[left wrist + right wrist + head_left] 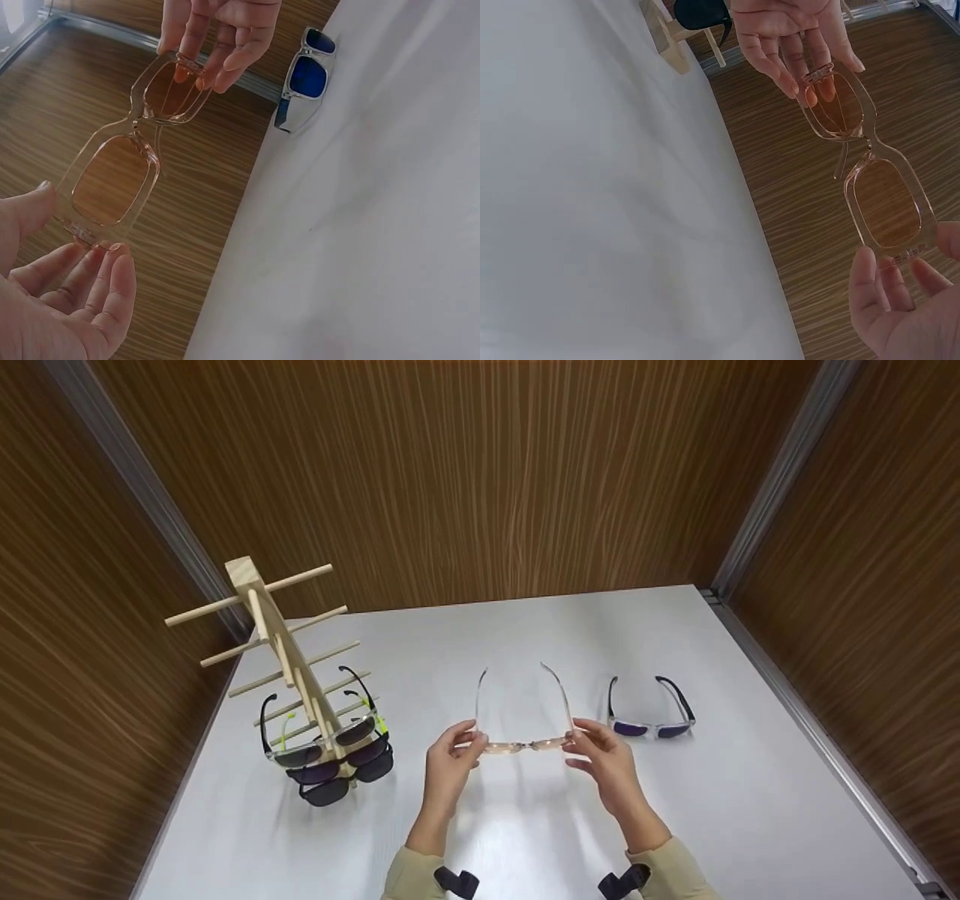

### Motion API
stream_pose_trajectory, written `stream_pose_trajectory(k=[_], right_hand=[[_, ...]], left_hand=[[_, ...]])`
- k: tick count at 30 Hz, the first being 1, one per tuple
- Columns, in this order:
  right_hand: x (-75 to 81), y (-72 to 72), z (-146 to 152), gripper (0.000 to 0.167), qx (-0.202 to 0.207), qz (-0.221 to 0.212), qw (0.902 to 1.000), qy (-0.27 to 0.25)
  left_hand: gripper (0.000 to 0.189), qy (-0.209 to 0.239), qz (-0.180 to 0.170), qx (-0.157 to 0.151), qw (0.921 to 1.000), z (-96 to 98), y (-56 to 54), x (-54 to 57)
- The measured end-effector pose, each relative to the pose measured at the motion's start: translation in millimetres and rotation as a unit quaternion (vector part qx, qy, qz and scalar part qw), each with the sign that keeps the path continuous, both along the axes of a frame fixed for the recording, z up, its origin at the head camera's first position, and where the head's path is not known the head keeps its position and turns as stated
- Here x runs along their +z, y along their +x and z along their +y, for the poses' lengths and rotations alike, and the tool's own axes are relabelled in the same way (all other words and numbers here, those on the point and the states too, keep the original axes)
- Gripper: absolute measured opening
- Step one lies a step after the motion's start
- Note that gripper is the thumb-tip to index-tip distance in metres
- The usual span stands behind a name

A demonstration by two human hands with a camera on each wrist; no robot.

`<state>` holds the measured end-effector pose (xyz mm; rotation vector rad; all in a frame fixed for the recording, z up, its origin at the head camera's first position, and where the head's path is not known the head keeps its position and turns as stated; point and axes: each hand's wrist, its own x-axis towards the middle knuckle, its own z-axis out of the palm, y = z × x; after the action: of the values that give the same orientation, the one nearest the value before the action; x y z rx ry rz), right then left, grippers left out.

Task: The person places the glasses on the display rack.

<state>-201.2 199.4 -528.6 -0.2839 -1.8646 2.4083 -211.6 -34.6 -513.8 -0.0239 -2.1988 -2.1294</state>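
Both hands hold a pair of sunglasses (504,747) with a clear frame and orange-tinted lenses, raised over the white table. My left hand (450,765) pinches its left hinge corner between thumb and fingers. At the opposite corner, my right hand (606,761) grips the frame the same way. The temples are unfolded and point away from me. In the left wrist view the tinted lens (112,180) shows close up, thumb and fingertips at the frame's end. The right wrist view shows the other lens (885,202) beside the right fingers.
On the left a wooden display rack (289,660) with several pegs carries dark-lensed sunglasses (326,793) on its lower levels. Right of my hands, clear-framed sunglasses with blue-purple lenses (630,729) lie unfolded on the white table (750,810). Wood-grain panels (480,480) enclose the table.
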Motion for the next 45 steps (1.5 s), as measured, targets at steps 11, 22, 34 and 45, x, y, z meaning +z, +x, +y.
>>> stream_pose_trajectory(k=[11, 22, 34, 45], right_hand=[[13.5, 0.6, -11, 0.038, 0.045, 0.022, 0.9984, 0.024], [28.3, -2.4, -22, 0.037, 0.076, 0.046, 0.9960, 0.001], [45.6, -2.7, -36, 0.038, 0.109, 0.058, 0.9924, -0.001], [64.9, -6.3, -52, 0.039, 0.153, 0.083, 0.9847, -0.001]], left_hand=[[0.038, -0.020, 0.028, 0.030, 0.9990, -16.5, 4.6, -2.1], [0.038, -0.034, 0.055, 0.053, 0.9965, -29.5, 15.6, 16.0], [0.038, -0.046, 0.074, 0.068, 0.9938, -45.4, 30.0, 33.2], [0.037, -0.053, 0.104, 0.095, 0.9886, -62.7, 46.4, 57.0]])
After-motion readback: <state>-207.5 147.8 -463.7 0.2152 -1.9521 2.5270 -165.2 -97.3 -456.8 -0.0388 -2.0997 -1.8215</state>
